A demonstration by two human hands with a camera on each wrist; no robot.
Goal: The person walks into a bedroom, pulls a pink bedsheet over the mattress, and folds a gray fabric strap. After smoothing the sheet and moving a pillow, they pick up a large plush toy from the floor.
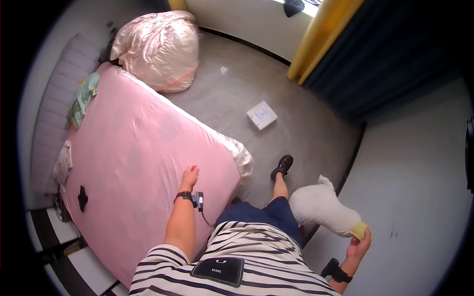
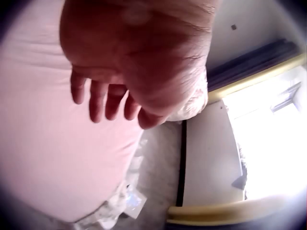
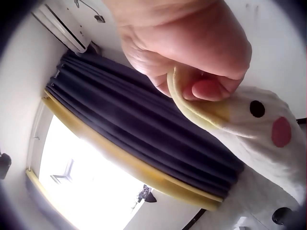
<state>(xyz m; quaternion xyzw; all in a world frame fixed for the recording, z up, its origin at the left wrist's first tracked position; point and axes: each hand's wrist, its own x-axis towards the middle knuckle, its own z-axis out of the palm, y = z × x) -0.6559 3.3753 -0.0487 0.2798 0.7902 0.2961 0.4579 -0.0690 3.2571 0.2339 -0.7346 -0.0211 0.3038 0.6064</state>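
Observation:
My right hand (image 1: 359, 245) grips a white plush duck (image 1: 323, 207) by its yellow beak, out to my right near the wall. In the right wrist view the fingers curl round the beak (image 3: 211, 112), and a black eye and pink cheek show on the plush head (image 3: 268, 139). The toy's body hangs toward my legs. Over the pink bed, my left hand (image 1: 190, 176) hangs loosely with nothing in it. Its fingers (image 2: 98, 98) are relaxed in the left wrist view, above the pink sheet (image 2: 43, 139).
A bundled pink quilt (image 1: 158, 52) sits at the bed's far corner. On the grey floor lies a white box (image 1: 261, 116). A long pillow (image 1: 64, 108), a green cloth (image 1: 84, 98) and a small black object (image 1: 83, 198) are along the bed's left side. Dark curtains (image 1: 375, 54) hang at right.

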